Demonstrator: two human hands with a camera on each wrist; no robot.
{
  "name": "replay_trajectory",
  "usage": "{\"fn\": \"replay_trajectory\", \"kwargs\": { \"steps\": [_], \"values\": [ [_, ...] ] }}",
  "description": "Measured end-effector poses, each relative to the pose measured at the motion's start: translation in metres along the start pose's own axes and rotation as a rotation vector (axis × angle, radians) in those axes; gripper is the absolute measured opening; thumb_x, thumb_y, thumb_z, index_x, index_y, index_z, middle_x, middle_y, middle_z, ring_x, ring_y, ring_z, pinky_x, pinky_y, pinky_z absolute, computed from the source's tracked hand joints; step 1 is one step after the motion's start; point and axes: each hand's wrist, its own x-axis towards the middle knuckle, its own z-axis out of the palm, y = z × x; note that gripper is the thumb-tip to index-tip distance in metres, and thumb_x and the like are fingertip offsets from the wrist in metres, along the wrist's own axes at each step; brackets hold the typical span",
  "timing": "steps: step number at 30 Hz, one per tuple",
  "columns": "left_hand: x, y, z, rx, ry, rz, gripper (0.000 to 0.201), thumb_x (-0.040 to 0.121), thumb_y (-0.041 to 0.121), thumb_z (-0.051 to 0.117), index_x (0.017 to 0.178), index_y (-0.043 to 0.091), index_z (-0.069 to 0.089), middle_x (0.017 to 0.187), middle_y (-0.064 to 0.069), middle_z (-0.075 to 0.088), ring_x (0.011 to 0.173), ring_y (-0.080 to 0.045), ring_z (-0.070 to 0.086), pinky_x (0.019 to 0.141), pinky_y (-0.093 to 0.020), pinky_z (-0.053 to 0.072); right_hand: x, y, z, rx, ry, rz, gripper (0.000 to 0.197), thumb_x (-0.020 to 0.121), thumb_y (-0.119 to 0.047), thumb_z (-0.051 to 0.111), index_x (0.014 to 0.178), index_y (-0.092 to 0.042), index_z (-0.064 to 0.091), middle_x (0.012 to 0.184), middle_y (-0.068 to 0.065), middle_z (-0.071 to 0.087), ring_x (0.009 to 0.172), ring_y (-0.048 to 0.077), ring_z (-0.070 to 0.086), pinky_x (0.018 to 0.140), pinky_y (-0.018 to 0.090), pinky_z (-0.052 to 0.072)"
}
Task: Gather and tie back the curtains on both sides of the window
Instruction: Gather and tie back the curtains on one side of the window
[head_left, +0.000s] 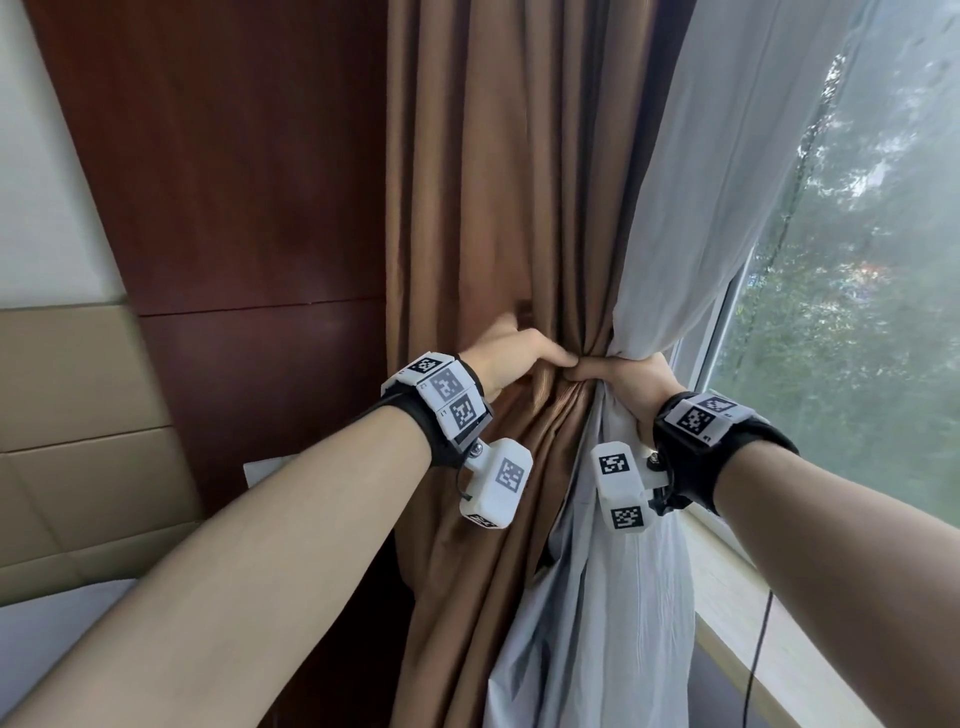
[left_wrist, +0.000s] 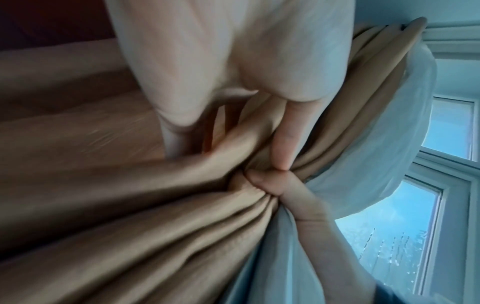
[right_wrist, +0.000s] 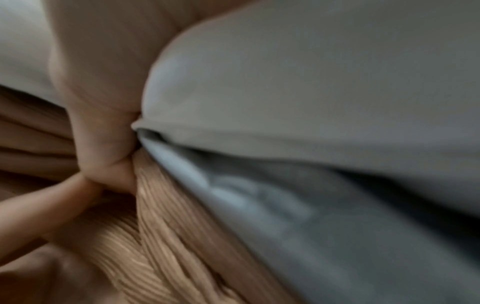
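Curtains: brown drape (head_left: 498, 218) and white sheer (head_left: 691, 208) bunched at 6 o'clock of centre. Left hand (head_left: 511, 358) and right hand (head_left: 631, 379) both clench the waist, thumbs touching. Gathering step; no tie visible, so next needs one hand freed.

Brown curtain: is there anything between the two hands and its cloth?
Nothing visible. The left hand grips the brown curtain directly, and the right hand grips it together with the white curtain; their thumbs meet at the gathered waist.

Soft daylight enters through the window (head_left: 857, 260) at 3 o'clock; the right wrist view is heavily blurred, perhaps by motion.
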Motion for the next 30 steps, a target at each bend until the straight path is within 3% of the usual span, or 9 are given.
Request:
{"fn": "replay_trajectory", "kwargs": {
  "steps": [9, 12, 16, 18, 20, 22, 25, 27, 30],
  "values": [
    [-0.004, 0.001, 0.002, -0.138, -0.098, -0.042, 0.044, 0.06, -0.001, 0.075, 0.102, -0.004, 0.059, 0.095, -0.021, 0.064, 0.08, -0.03, 0.065, 0.083, -0.047, 0.052, 0.007, 0.006, -0.01, 0.011, 0.007, -0.003, 0.068, 0.042, -0.014, 0.089, 0.108, -0.007, 0.078, 0.105, 0.008, 0.081, 0.101, 0.031, 0.077, 0.1, 0.053, 0.059],
    [-0.003, -0.002, 0.004, -0.007, -0.036, -0.064, 0.049, 0.057, 0.014, 0.081, 0.1, 0.009, 0.06, 0.108, -0.013, 0.071, 0.101, -0.026, 0.068, 0.093, -0.04, 0.052, 0.007, 0.005, -0.006, 0.005, -0.006, -0.014, 0.07, 0.044, -0.014, 0.09, 0.112, -0.005, 0.077, 0.108, 0.008, 0.081, 0.104, 0.029, 0.076, 0.101, 0.05, 0.058],
    [-0.001, -0.002, 0.003, 0.016, -0.098, -0.073, 0.059, 0.063, 0.017, 0.085, 0.116, 0.004, 0.062, 0.121, -0.013, 0.072, 0.113, -0.023, 0.067, 0.085, -0.028, 0.048, 0.009, 0.004, -0.004, 0.016, -0.008, -0.029, 0.048, 0.071, 0.008, 0.083, 0.116, -0.005, 0.075, 0.11, 0.004, 0.079, 0.097, 0.012, 0.076, 0.082, 0.025, 0.061],
    [-0.002, -0.001, 0.004, -0.011, -0.132, -0.091, 0.061, 0.066, 0.011, 0.085, 0.121, -0.001, 0.061, 0.123, -0.017, 0.072, 0.116, -0.025, 0.068, 0.096, -0.031, 0.05, 0.011, 0.006, -0.003, 0.01, -0.032, -0.048, 0.044, 0.078, 0.012, 0.078, 0.118, -0.005, 0.072, 0.106, -0.001, 0.076, 0.08, -0.005, 0.073, 0.066, 0.01, 0.055],
    [-0.002, -0.002, 0.005, -0.006, -0.177, -0.11, 0.056, 0.068, 0.008, 0.084, 0.118, -0.005, 0.062, 0.123, -0.021, 0.072, 0.115, -0.028, 0.069, 0.101, -0.033, 0.052, 0.013, 0.008, -0.002, 0.006, -0.017, -0.044, 0.041, 0.085, 0.01, 0.074, 0.124, -0.002, 0.07, 0.103, 0.001, 0.074, 0.08, -0.001, 0.074, 0.066, 0.013, 0.055],
    [-0.005, 0.001, 0.005, 0.009, -0.229, -0.139, 0.03, 0.079, 0.002, 0.077, 0.106, 0.001, 0.062, 0.114, -0.023, 0.072, 0.101, -0.026, 0.07, 0.081, -0.023, 0.057, 0.012, 0.007, -0.004, 0.002, -0.014, -0.037, 0.04, 0.086, 0.008, 0.072, 0.126, 0.001, 0.07, 0.107, 0.005, 0.076, 0.095, 0.013, 0.076, 0.069, 0.019, 0.059],
    [-0.005, 0.002, 0.007, 0.055, -0.243, -0.154, 0.028, 0.083, 0.003, 0.075, 0.104, 0.005, 0.057, 0.098, -0.012, 0.068, 0.083, -0.016, 0.062, 0.049, -0.008, 0.049, 0.014, 0.004, -0.008, -0.038, -0.067, -0.076, 0.04, 0.083, 0.017, 0.068, 0.121, 0.003, 0.072, 0.11, 0.007, 0.078, 0.1, 0.013, 0.076, 0.08, 0.024, 0.062],
    [-0.005, 0.001, 0.009, 0.063, -0.269, -0.17, 0.03, 0.078, 0.005, 0.077, 0.103, -0.005, 0.064, 0.104, -0.023, 0.071, 0.091, -0.028, 0.066, 0.07, -0.018, 0.055, 0.015, 0.003, -0.009, -0.066, -0.09, -0.082, 0.043, 0.078, 0.015, 0.071, 0.12, 0.006, 0.072, 0.115, 0.013, 0.077, 0.11, 0.025, 0.075, 0.096, 0.039, 0.061],
    [-0.007, 0.002, 0.013, 0.049, -0.259, -0.186, 0.024, 0.079, 0.005, 0.079, 0.096, 0.005, 0.061, 0.11, -0.022, 0.068, 0.105, -0.031, 0.064, 0.101, -0.041, 0.051, 0.016, 0.004, -0.01, -0.07, -0.005, 0.03, 0.04, 0.086, 0.001, 0.076, 0.124, 0.008, 0.067, 0.106, 0.01, 0.072, 0.114, 0.035, 0.07, 0.084, 0.036, 0.057]
  ]
}}
